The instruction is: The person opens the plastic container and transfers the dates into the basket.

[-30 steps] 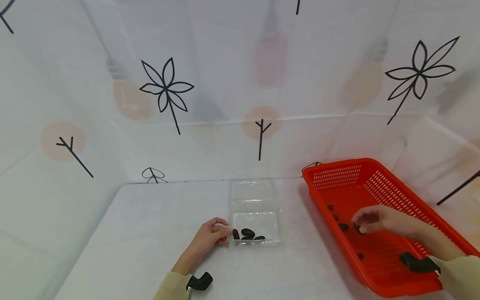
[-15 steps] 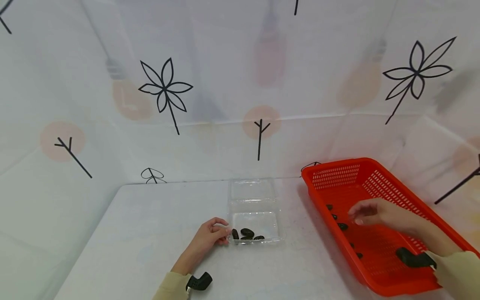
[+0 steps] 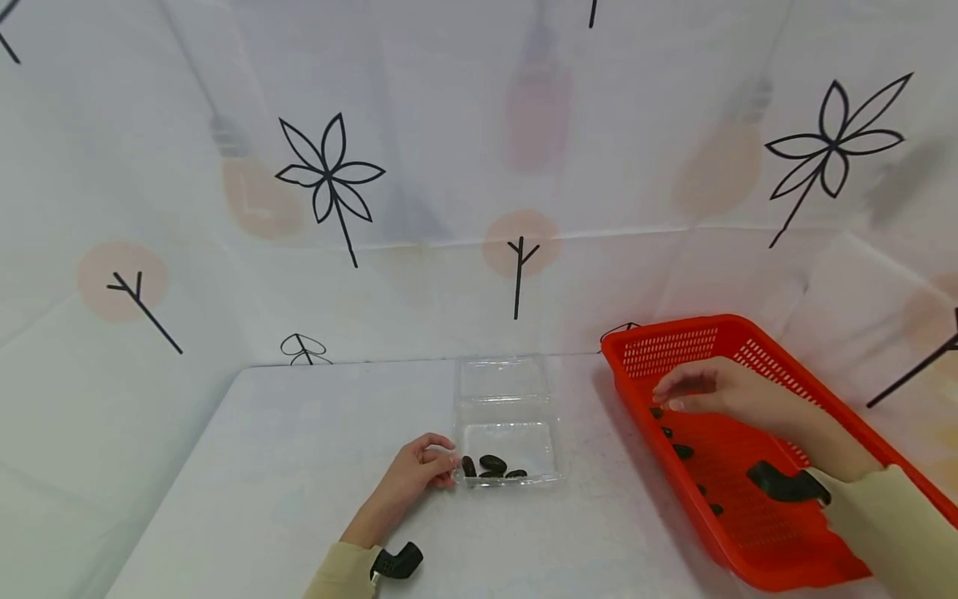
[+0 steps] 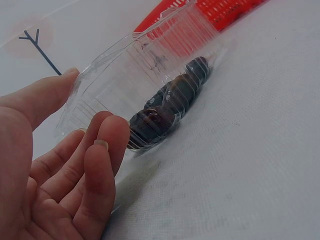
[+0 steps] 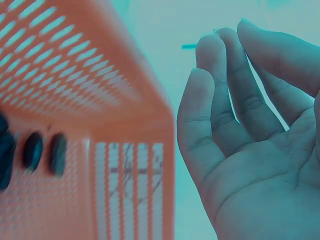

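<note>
My left hand point(image 3: 421, 464) rests at the left edge of a clear hinged plastic box point(image 3: 524, 443), its lid laid back. Up close in the left wrist view, thumb and curled fingers hold the box's side. Several dark, glossy oval pieces point(image 3: 493, 463), like dates or pebbles, lie along the box's front wall. Over the left part of a red plastic basket point(image 3: 756, 541) hovers my right hand point(image 3: 729, 389), bare of any object, its fingers slightly bent and apart in the right wrist view. Below its fingertips is a similar dark piece point(image 3: 656, 413).
More dark pieces point(image 3: 683, 452) are strung along the basket's left wall. That slotted wall stands between the right hand and the box. White cloth point(image 3: 299, 482) covers the table, and a printed curtain point(image 3: 419, 299) hangs behind it.
The right hand has let go of a dark piece, which now lies on the basket floor, and has moved toward the basket's far left. The left hand and box stay put.
</note>
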`<control>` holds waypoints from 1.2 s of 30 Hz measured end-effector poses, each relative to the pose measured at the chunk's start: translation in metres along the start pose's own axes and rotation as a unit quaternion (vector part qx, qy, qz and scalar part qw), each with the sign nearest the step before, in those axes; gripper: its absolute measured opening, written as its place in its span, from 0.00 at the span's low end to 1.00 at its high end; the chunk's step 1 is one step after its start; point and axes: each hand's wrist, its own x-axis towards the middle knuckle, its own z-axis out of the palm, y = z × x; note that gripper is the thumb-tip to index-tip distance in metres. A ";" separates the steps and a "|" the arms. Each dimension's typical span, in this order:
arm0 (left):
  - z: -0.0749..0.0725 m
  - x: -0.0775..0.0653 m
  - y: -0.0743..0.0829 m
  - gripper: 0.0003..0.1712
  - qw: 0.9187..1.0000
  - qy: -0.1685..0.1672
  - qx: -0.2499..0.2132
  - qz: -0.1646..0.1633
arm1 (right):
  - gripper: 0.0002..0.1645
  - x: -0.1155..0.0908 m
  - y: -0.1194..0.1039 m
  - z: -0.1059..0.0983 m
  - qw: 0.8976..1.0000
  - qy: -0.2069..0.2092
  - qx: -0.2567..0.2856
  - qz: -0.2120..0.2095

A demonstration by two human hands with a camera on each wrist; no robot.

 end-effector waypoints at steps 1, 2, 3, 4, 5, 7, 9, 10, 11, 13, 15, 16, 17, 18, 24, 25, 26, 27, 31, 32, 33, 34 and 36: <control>0.000 0.000 0.000 0.22 1.000 0.000 0.000 -0.001 | 0.14 0.004 -0.003 0.002 1.000 -0.001 -0.003 -0.002; 0.000 0.000 0.000 0.22 1.000 0.000 -0.001 -0.001 | 0.15 0.009 -0.006 0.004 1.000 -0.002 -0.005 -0.003; 0.000 0.000 0.000 0.22 1.000 0.000 -0.001 -0.001 | 0.15 0.013 -0.009 0.006 1.000 -0.002 -0.007 -0.002; 0.000 0.000 0.000 0.22 1.000 0.001 -0.001 -0.002 | 0.15 0.017 -0.012 0.008 1.000 -0.002 -0.007 0.002; 0.000 -0.001 0.000 0.22 1.000 0.001 -0.001 -0.001 | 0.14 0.020 -0.014 0.010 1.000 -0.001 -0.008 0.007; 0.001 -0.001 0.000 0.21 1.000 0.001 -0.001 -0.002 | 0.14 0.028 -0.018 0.013 1.000 0.001 -0.010 0.018; 0.001 0.000 0.001 0.21 1.000 0.002 -0.001 -0.001 | 0.13 0.035 -0.021 0.016 1.000 -0.001 -0.014 0.024; 0.001 0.000 0.001 0.21 1.000 0.002 -0.001 -0.001 | 0.13 0.039 -0.021 0.018 0.999 -0.002 -0.017 0.027; 0.001 0.000 0.001 0.21 1.000 0.002 -0.001 -0.001 | 0.13 0.043 -0.021 0.019 0.999 -0.002 -0.021 0.026; 0.001 0.000 0.001 0.21 1.000 0.003 0.000 -0.001 | 0.14 0.050 -0.021 0.023 0.999 -0.007 -0.025 0.026; 0.001 0.000 0.002 0.22 1.000 0.002 0.000 -0.001 | 0.13 0.059 -0.020 0.027 0.999 -0.016 -0.030 0.023; 0.001 -0.001 0.002 0.22 1.000 0.002 0.001 0.000 | 0.13 0.063 -0.020 0.029 0.999 -0.021 -0.029 0.022; 0.001 -0.001 0.002 0.22 1.000 0.002 0.001 0.000 | 0.13 0.067 -0.020 0.032 0.999 -0.027 -0.027 0.021; 0.001 -0.001 0.002 0.22 1.000 0.002 0.001 -0.001 | 0.12 0.071 -0.020 0.035 0.999 -0.035 -0.024 0.022; 0.001 0.000 0.000 0.22 1.000 0.003 0.000 -0.004 | 0.11 0.095 -0.022 0.057 0.997 -0.077 -0.018 0.018; 0.001 0.000 0.000 0.22 1.000 0.003 -0.002 -0.004 | 0.12 0.098 -0.022 0.061 0.996 -0.085 -0.018 0.015; 0.001 0.000 0.000 0.22 1.000 0.003 -0.005 -0.004 | 0.12 0.101 -0.022 0.064 0.995 -0.095 -0.016 0.015; 0.001 0.000 0.000 0.22 1.000 0.003 -0.006 -0.002 | 0.12 0.105 -0.021 0.068 0.994 -0.104 -0.014 0.014; 0.001 -0.001 0.000 0.21 1.000 0.004 -0.010 -0.001 | 0.14 0.118 -0.019 0.081 0.990 -0.140 -0.013 0.012; 0.001 -0.001 0.000 0.21 1.000 0.004 -0.010 0.001 | 0.14 0.121 -0.018 0.084 0.989 -0.148 -0.012 0.011; 0.001 -0.001 0.000 0.20 1.000 0.004 -0.010 0.003 | 0.14 0.123 -0.018 0.087 0.988 -0.155 -0.013 0.011; 0.001 0.000 0.000 0.20 1.000 0.003 -0.008 0.004 | 0.14 0.126 -0.017 0.090 0.987 -0.161 -0.012 0.011; 0.001 0.000 -0.001 0.20 1.000 0.001 -0.006 0.006 | 0.15 0.130 -0.015 0.097 0.985 -0.172 -0.009 0.013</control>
